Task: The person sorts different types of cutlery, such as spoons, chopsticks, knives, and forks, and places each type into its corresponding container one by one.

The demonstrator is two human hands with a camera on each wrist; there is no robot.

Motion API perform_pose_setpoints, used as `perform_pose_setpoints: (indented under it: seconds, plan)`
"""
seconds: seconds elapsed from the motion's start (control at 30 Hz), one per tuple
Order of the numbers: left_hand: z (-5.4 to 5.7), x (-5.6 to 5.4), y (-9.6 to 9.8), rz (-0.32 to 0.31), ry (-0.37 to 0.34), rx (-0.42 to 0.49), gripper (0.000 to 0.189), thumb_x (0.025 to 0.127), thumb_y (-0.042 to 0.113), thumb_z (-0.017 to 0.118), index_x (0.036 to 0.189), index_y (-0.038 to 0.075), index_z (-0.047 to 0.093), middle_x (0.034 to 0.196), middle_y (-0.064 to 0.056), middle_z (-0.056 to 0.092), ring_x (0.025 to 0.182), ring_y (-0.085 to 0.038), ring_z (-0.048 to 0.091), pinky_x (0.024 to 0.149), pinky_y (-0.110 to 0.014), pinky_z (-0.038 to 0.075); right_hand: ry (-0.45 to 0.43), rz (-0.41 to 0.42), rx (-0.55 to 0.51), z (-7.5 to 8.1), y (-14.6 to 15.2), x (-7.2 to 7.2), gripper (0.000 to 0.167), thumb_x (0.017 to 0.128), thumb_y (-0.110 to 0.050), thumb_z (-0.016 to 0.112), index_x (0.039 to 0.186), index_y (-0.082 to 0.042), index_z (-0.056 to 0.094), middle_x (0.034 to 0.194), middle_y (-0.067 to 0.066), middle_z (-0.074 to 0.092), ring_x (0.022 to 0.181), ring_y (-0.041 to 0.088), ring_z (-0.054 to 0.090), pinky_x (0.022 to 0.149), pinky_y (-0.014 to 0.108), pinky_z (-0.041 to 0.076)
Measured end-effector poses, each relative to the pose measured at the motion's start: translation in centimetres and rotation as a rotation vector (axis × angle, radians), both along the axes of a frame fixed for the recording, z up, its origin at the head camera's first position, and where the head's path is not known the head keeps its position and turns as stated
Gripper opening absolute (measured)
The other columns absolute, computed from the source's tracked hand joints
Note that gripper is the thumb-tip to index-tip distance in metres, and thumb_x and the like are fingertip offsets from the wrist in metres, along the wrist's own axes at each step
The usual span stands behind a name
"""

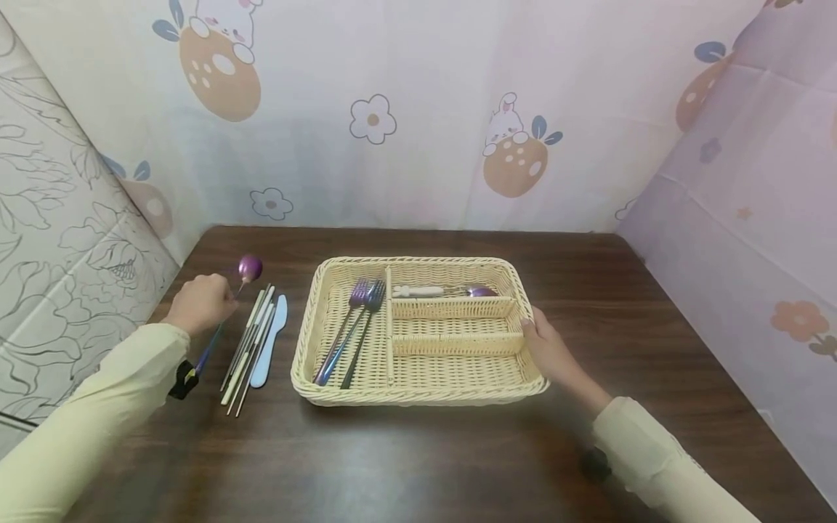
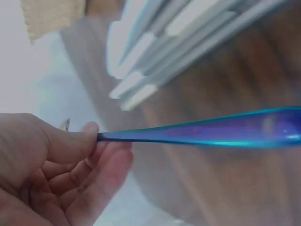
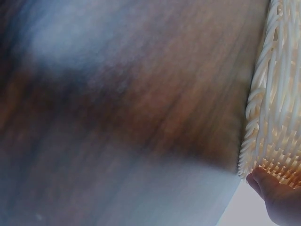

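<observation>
My left hand (image 1: pixel 201 301) pinches a long spoon (image 1: pixel 250 267) by the handle, above the left side of the table. Its bowl is purple and points away from me; in the left wrist view the handle (image 2: pixel 211 132) shines blue-purple between thumb and fingers. On the other side, my right hand (image 1: pixel 554 352) grips the right rim of a cream woven basket (image 1: pixel 418 397), thumb at the edge. Forks (image 1: pixel 362 319) with dark and purple-blue finishes lie in the basket's long left compartment. A purple spoon (image 1: pixel 480 290) and a white handle (image 1: pixel 421 291) lie in its back right compartment.
Several chopsticks (image 1: pixel 243 361) and a light blue knife (image 1: pixel 264 357) lie on the dark wooden table (image 1: pixel 405 465) between my left hand and the basket. Patterned curtains (image 1: pixel 425 181) close off the back and sides.
</observation>
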State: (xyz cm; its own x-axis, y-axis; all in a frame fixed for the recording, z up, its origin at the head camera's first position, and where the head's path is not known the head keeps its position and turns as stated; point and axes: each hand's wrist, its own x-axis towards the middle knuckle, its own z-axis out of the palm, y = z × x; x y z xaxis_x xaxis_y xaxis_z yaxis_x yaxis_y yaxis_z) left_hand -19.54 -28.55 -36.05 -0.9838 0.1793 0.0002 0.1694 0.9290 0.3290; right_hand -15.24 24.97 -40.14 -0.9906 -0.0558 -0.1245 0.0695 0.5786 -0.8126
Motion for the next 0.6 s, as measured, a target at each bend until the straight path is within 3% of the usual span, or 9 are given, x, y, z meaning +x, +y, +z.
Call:
perform_pose_setpoints:
  seconds: [0.17, 0.33, 0.6]
  plan:
    - [2.6, -1.0, 2.9, -0.035, 0.004, -0.051, 0.014, 0.086, 0.011, 0.065, 0.081, -0.001, 0.069, 0.069, -0.006, 0.064, 0.059, -0.024, 0.056, 0.051, -0.043, 0.047, -0.011, -0.006, -0.013, 0.1, 0.0, 0.1, 0.055, 0.105, -0.028, 0.022, 0.151, -0.002, 0.006, 0.140, 0.035, 0.034, 0.114, 0.042, 0.052, 0.096, 0.053, 0.041]
    - [4.3, -2.0, 6.9, -0.111, 0.020, -0.084, 0.010, 0.087, 0.010, 0.067, 0.085, 0.001, 0.071, 0.079, -0.010, 0.068, 0.065, -0.025, 0.061, 0.059, -0.046, 0.051, -0.011, -0.012, -0.008, 0.1, 0.0, 0.2, 0.055, 0.105, -0.029, 0.022, 0.151, -0.002, 0.008, 0.137, 0.035, 0.037, 0.107, 0.040, 0.057, 0.089, 0.049, 0.047]
    - [6.3, -4.6, 13.7, -0.313, 0.049, -0.142, 0.008, 0.087, 0.010, 0.065, 0.084, 0.007, 0.071, 0.084, -0.005, 0.068, 0.073, -0.022, 0.062, 0.067, -0.044, 0.051, 0.000, -0.022, -0.027, 0.1, -0.2, 0.2, 0.053, 0.105, -0.027, 0.024, 0.151, -0.003, 0.010, 0.134, 0.035, 0.040, 0.097, 0.036, 0.062, 0.080, 0.044, 0.053]
